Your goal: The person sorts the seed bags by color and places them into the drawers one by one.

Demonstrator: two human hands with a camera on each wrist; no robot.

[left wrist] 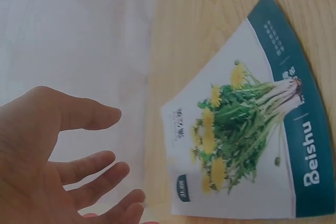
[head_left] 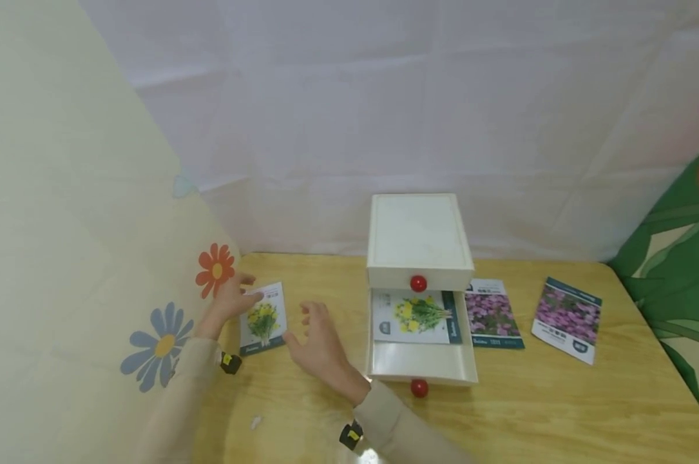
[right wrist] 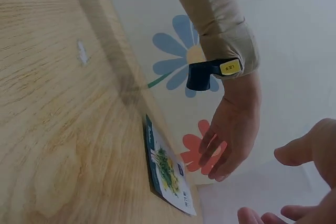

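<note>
On the table's left lies a seed packet (head_left: 263, 317) printed with yellow flowers and green leaves; the left wrist view shows this packet (left wrist: 236, 140) close up, with "Beishu" on its dark band. Above its left edge hovers my left hand (head_left: 230, 300), fingers apart and holding nothing. My right hand (head_left: 321, 345) is to the packet's right, fingers loosely bent, also with nothing in it. A matching yellow-flower packet (head_left: 413, 319) lies inside the pulled-out lower drawer (head_left: 424, 364) of a white two-drawer box (head_left: 415, 232).
Right of the box lie two purple-flower packets, one (head_left: 494, 316) beside the drawer and another (head_left: 568, 319) farther right. Red knobs (head_left: 419, 388) stick out from the drawers. A flowered cloth wall (head_left: 163, 345) borders the wooden table (head_left: 535, 419) at left.
</note>
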